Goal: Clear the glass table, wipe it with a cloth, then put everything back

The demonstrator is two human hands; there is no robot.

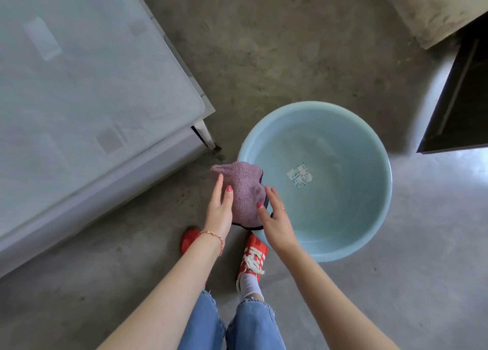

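A bunched purple cloth (244, 191) with a dark edge hangs over the floor, beside the near-left rim of the basin. My left hand (219, 212) holds it from the left, thumb on top and the other fingers mostly hidden behind it. My right hand (276, 217) touches its right side, fingers straight and thumb resting on the fabric. The glass table (87, 85) fills the left of the view, and the part of its frosted top that shows is bare.
A round light-blue basin (375, 217) holding shallow water stands on the concrete floor (290, 46) to the right of the table's corner leg (207, 135). My red shoes (253, 257) are just below the cloth. A dark opening (459, 106) sits at the right edge.
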